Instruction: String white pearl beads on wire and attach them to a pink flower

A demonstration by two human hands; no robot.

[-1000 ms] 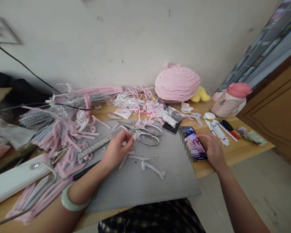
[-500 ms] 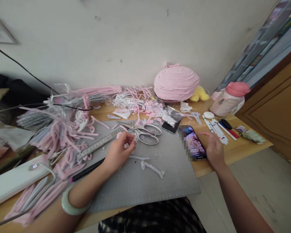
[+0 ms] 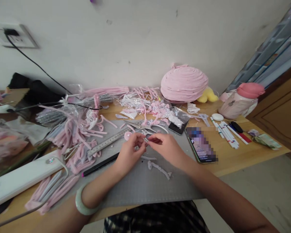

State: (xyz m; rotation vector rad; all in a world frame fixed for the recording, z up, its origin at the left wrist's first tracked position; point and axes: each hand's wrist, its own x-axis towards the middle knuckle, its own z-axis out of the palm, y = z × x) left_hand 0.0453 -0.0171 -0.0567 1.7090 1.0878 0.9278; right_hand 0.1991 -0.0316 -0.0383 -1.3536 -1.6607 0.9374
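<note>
My left hand [image 3: 131, 153], a pale green bangle on its wrist, is closed in a pinch above the grey cutting mat [image 3: 133, 194]. A small round pink fuzzy piece with a pearl-like bead [image 3: 127, 136] shows beyond its fingers. My right hand [image 3: 169, 149] meets it fingertip to fingertip, also pinching. Between the fingertips is a small whitish beaded bit [image 3: 146, 139], partly hidden. Just beyond the hands lie scissors [image 3: 145, 130] and a metal ruler [image 3: 109, 142]. A bent, pale fuzzy stem [image 3: 161, 170] rests on the mat below my right hand.
Pink fuzzy stems [image 3: 68, 136] and a black pen [image 3: 100, 164] lie left, near a white device [image 3: 26, 178] with a cable. A large pink bundle [image 3: 184, 84] stands by the wall. Rightward are a lit phone [image 3: 201, 145], markers [image 3: 229, 134] and a pink-lidded bottle [image 3: 237, 103].
My right hand has left the phone and moved left to join my left hand at the small beaded bit. The phone picture has changed, and the whole view has shifted somewhat.
</note>
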